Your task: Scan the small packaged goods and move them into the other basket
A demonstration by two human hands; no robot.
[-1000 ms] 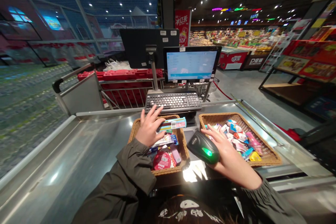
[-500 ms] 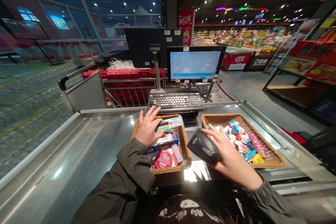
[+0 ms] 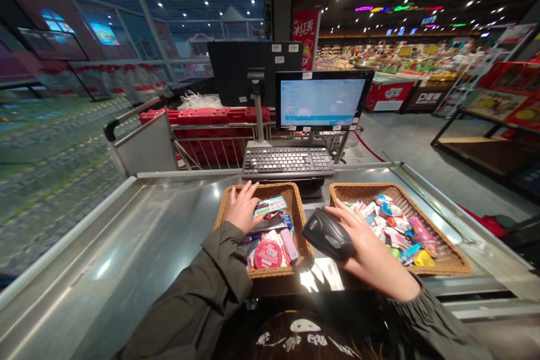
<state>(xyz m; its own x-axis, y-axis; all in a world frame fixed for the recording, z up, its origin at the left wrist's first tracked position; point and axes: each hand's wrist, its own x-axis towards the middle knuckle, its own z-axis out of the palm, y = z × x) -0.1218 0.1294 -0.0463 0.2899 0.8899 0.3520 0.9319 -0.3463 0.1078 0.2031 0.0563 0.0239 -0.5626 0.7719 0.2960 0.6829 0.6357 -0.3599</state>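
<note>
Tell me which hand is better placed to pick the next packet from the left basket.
Left, probably. The left hand lies in the left basket, touching a long packet. The right hand is occupied holding the scanner beside the right basket.

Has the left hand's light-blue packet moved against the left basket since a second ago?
Yes. The left hand drew the packet back from the keyboard; it now sits inside the left basket rim instead of overhanging it.
</note>
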